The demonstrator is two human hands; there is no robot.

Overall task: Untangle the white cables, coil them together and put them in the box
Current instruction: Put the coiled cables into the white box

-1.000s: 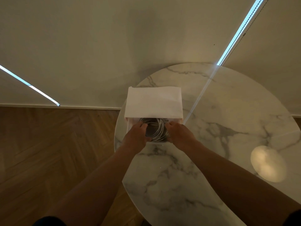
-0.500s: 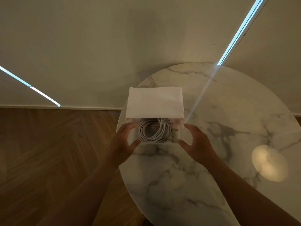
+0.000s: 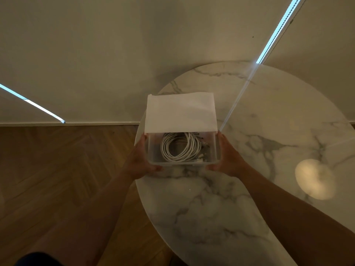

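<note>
Left hand [image 3: 141, 160] and right hand [image 3: 227, 160] grip the clear plastic box [image 3: 182, 163] by its side walls, frame centre. Likely light and smooth-walled; the coiled white cables [image 3: 180, 147] look soft and springy.

A second ago both hands were down inside the clear box [image 3: 216, 150], pressing on the coil of white cables [image 3: 180, 148]; half a second ago they had lifted out and hovered open, just off its two sides. Now the left hand [image 3: 141, 162] lies against the box's left wall and the right hand [image 3: 227, 160] against its right wall, each thumb hooked round a near corner, so the box is clasped between them. With the hands out of it, the whole coil lies uncovered on the box floor.
</note>
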